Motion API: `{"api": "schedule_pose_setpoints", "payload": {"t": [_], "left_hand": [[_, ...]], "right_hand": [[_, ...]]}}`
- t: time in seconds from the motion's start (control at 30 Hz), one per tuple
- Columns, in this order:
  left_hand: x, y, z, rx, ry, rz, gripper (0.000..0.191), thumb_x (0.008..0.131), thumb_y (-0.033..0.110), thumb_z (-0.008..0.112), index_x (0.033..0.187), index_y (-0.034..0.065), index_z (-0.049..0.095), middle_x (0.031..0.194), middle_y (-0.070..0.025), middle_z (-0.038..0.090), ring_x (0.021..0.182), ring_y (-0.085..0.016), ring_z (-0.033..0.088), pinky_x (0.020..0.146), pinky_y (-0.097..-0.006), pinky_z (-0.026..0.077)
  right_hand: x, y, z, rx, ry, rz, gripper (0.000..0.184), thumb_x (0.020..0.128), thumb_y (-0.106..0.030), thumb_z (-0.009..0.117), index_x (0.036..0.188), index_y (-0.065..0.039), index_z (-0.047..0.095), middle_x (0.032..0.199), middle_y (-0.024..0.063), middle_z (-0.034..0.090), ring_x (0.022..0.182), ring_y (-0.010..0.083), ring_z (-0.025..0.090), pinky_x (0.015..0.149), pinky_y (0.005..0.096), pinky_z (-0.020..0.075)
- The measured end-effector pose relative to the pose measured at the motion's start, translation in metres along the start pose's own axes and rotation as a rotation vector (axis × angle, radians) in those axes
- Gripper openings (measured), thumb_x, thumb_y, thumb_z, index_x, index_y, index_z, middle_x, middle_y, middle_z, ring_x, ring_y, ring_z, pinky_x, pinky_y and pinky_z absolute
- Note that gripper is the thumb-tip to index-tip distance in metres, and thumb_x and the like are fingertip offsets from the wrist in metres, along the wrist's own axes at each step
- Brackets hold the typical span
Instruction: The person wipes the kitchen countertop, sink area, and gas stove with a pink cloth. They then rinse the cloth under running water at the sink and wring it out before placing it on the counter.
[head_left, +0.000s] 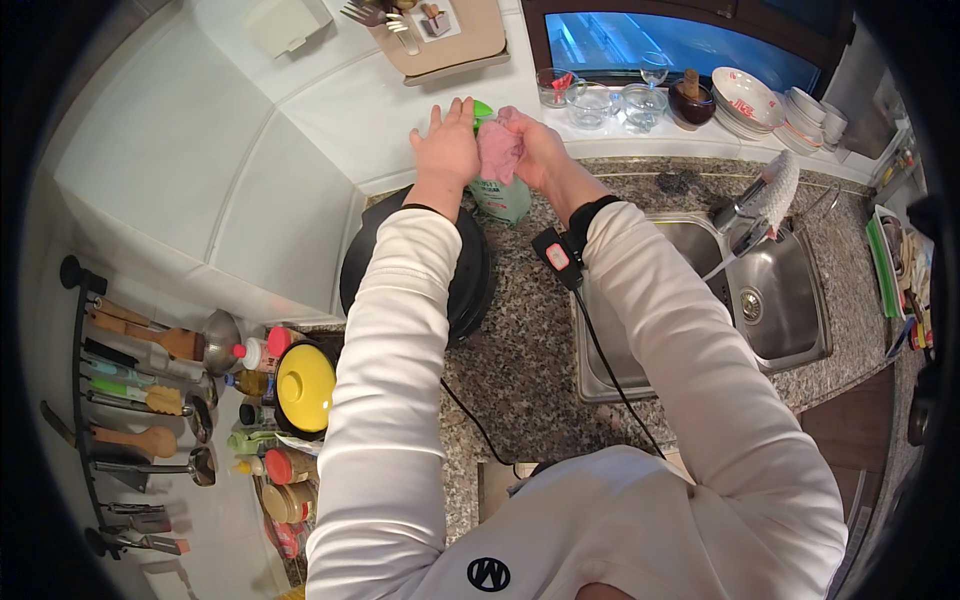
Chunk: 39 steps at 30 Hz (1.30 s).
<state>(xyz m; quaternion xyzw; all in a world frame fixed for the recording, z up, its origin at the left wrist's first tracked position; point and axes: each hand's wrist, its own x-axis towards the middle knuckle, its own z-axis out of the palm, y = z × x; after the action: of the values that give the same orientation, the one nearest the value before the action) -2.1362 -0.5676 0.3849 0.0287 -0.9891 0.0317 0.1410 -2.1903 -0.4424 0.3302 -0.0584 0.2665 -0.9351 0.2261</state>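
A pink cloth (499, 150) is bunched in my right hand (541, 154), in front of a pale green bottle (501, 201) with a bright green top that stands by the tiled wall. The cloth hides the bottle's upper part. My left hand (448, 150) is at the bottle's left side, fingers spread and pointing up, its back towards me; whether its palm touches the bottle is hidden. Below my left forearm a round black pan or appliance (469, 277) rests on the speckled stone counter (517, 352), partly covered by the sleeve.
To the right is a double steel sink (784, 300) with a faucet (750, 214). Glass bowls (592, 105), a dark mortar (691, 105) and stacked dishes (746, 101) line the window ledge. At left are hanging utensils (150, 442), jars (289, 502) and a yellow-lidded pot (306, 386).
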Motion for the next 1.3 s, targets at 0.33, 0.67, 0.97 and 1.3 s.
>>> {"api": "schedule_pose_setpoints", "payload": {"t": [0.33,0.67,0.97,1.3], "left_hand": [[-0.001,0.0,0.0,-0.03,-0.04,-0.011,0.059,0.092,0.013,0.043,0.148,0.019,0.029,0.154,-0.0008,0.029,0.142,-0.026,0.027,0.109,-0.0633,0.019],[-0.099,0.07,0.025,-1.946,0.304,-0.616,0.057,0.091,0.041,0.056,0.139,0.0139,0.043,0.14,-0.0063,0.046,0.119,-0.023,0.048,0.102,-0.0488,0.03],[-0.228,0.18,0.101,-2.962,-0.622,-0.313,0.037,0.101,0.037,0.04,0.13,0.0163,0.05,0.121,-0.0013,0.057,0.115,-0.019,0.051,0.101,-0.037,0.039],[-0.273,0.316,0.076,-2.618,-0.558,-1.051,0.034,0.099,0.039,0.045,0.12,0.0147,0.056,0.114,-0.0029,0.061,0.111,-0.02,0.055,0.098,-0.0383,0.043]], "right_hand": [[0.008,0.001,-0.008,0.048,-0.092,0.022,0.031,0.085,-0.005,0.042,0.113,-0.004,0.056,0.106,0.0092,0.062,0.097,0.0268,0.061,0.091,0.0413,0.0481],[-0.082,-0.005,-0.027,0.189,-0.106,0.12,0.026,0.096,-0.027,0.052,0.11,-0.005,0.056,0.106,0.0103,0.065,0.098,0.0255,0.063,0.092,0.0408,0.0489],[-0.29,-0.009,-0.119,-1.637,-0.067,-0.453,0.036,0.093,-0.008,0.05,0.129,-0.001,0.047,0.133,0.016,0.05,0.119,0.0289,0.051,0.103,0.0374,0.0399],[-0.337,-0.044,-0.204,-1.072,0.161,-0.099,0.055,0.097,-0.025,0.042,0.145,0.0,0.031,0.144,0.0206,0.037,0.135,0.0295,0.032,0.109,0.0339,0.0293]]}}
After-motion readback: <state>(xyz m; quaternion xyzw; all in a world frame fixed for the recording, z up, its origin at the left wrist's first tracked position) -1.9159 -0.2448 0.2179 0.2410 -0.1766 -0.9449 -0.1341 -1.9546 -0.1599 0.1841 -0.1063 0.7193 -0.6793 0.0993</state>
